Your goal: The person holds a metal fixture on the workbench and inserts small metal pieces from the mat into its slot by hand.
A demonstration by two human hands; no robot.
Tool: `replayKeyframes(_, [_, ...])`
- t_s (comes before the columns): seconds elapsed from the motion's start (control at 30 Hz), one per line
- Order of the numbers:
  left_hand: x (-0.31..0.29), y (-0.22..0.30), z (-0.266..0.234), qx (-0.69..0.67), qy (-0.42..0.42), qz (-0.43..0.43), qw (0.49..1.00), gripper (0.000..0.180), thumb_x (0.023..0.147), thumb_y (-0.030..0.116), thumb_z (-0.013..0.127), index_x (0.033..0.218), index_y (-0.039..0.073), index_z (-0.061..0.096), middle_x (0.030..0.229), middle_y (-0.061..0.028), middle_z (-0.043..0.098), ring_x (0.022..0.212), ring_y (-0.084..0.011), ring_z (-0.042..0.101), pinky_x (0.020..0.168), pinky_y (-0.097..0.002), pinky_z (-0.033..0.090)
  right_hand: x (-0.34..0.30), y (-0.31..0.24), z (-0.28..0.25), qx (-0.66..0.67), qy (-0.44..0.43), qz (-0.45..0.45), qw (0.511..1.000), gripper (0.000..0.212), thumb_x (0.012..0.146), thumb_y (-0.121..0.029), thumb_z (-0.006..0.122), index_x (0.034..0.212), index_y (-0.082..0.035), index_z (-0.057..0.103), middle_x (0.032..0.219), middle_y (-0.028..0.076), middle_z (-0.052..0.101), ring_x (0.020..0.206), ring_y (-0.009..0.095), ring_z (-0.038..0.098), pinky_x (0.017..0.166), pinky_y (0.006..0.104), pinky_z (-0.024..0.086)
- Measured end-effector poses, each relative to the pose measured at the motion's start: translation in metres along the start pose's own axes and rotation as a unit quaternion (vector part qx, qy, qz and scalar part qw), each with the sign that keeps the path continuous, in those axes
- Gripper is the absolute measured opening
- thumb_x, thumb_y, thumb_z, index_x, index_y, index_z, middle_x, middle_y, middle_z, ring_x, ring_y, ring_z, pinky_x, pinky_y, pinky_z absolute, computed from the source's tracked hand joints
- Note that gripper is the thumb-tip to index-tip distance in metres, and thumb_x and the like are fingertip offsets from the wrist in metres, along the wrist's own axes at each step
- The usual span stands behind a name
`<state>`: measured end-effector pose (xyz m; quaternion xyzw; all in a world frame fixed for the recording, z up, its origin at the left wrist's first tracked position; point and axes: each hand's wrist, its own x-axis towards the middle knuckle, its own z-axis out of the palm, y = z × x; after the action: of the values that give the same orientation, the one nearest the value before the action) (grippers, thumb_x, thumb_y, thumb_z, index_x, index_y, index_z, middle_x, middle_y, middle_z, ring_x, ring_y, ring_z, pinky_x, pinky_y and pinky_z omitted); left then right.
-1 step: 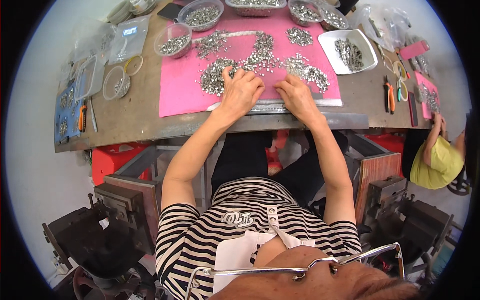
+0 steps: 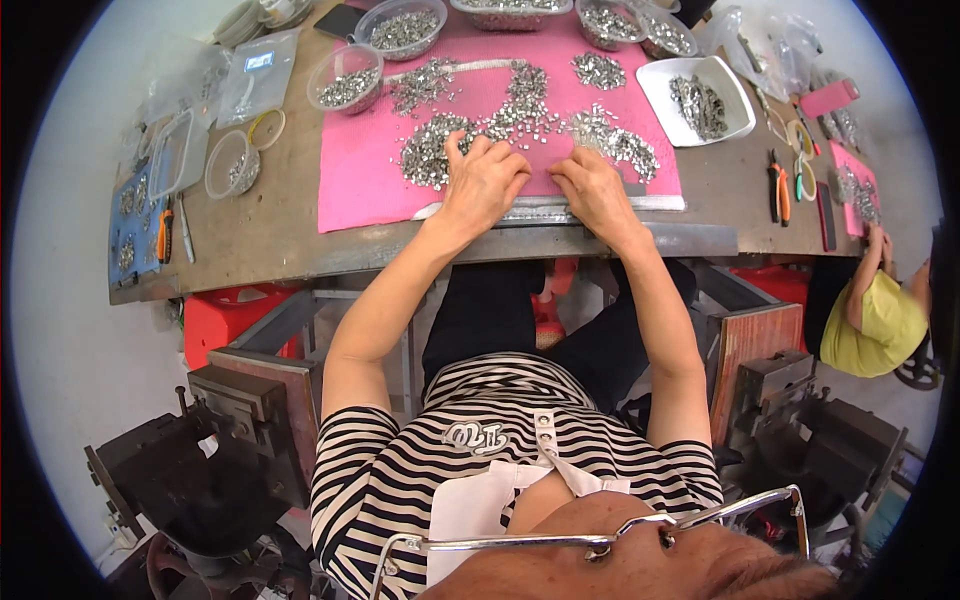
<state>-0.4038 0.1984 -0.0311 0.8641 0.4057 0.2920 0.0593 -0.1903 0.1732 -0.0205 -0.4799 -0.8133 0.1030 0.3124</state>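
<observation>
My left hand (image 2: 481, 182) rests at the near edge of a pink cloth (image 2: 358, 180), its thumb and forefinger drawn together. Whatever they pinch is too small to make out. Just beyond and left of it lies a heap of small shiny metal pieces (image 2: 424, 155). My right hand (image 2: 596, 197) is also closed in a pinch, a short gap away from the left, and what it holds is hidden. Next to its fingers spreads another pile of metal pieces (image 2: 632, 152). A pale metal strip (image 2: 530, 213) runs along the table edge below both hands.
Clear tubs of metal pieces (image 2: 402, 35) line the back, and a white tray (image 2: 742, 110) sits at right. Orange-handled pliers (image 2: 779, 190) lie beyond it; other orange-handled pliers (image 2: 164, 236) lie far left. A person in yellow (image 2: 872, 325) works at far right.
</observation>
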Motion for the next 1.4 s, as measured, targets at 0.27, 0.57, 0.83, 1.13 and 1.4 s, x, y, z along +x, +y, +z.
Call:
replayKeyframes(0.27, [-0.003,0.001,0.001,-0.018,0.003,0.022,1.0,0.005,0.087,0.013,0.071,0.091,0.012,0.069,0.089,-0.0015,0.062,0.094,-0.0226,0.058,0.1,-0.0515,0.032,-0.016,-0.011,-0.021,0.104,-0.003,0.105,0.989,0.009,0.087,-0.001,0.069,0.096,0.001,0.067,0.091,0.015,0.066,0.086,0.03,0.067,0.077,0.0398,0.053])
replayKeyframes(0.57, [-0.013,0.036,-0.008,-0.226,0.003,-0.063,0.972,0.005,0.092,0.005,0.064,0.097,0.005,0.062,0.086,-0.0094,0.063,0.086,-0.029,0.06,0.083,-0.0408,0.042,-0.056,-0.025,-0.017,0.222,0.075,0.134,0.963,0.008,0.088,0.001,0.069,0.096,0.002,0.067,0.1,0.011,0.071,0.093,0.019,0.067,0.084,0.0305,0.051])
replayKeyframes(0.83, [-0.018,0.057,0.004,-0.217,0.031,-0.038,0.975,0.006,0.092,0.005,0.064,0.097,0.005,0.062,0.089,-0.008,0.062,0.087,-0.0276,0.058,0.082,-0.0396,0.041,-0.055,-0.022,-0.019,0.161,0.067,0.084,0.981,0.013,0.084,0.004,0.07,0.096,0.001,0.064,0.099,0.013,0.069,0.093,0.029,0.068,0.082,0.0361,0.053])
replayKeyframes(1.13, [-0.021,0.062,0.01,-0.174,0.05,-0.015,0.983,0.009,0.09,0.008,0.068,0.096,0.007,0.063,0.091,-0.0053,0.063,0.089,-0.026,0.059,0.085,-0.0394,0.039,-0.065,-0.024,-0.01,0.044,0.117,-0.005,0.992,0.016,0.087,0.004,0.069,0.102,0.0,0.068,0.105,0.014,0.071,0.094,0.03,0.069,0.082,0.0361,0.054])
replayKeyframes(1.4, [-0.018,0.061,0.015,-0.147,0.057,0.018,0.987,0.009,0.088,0.008,0.068,0.095,0.006,0.062,0.091,-0.0063,0.061,0.09,-0.0275,0.058,0.086,-0.0419,0.04,-0.066,-0.016,-0.014,0.202,0.126,0.118,0.964,0.012,0.093,-0.001,0.066,0.103,0.0,0.072,0.101,0.012,0.074,0.091,0.023,0.072,0.08,0.0317,0.054])
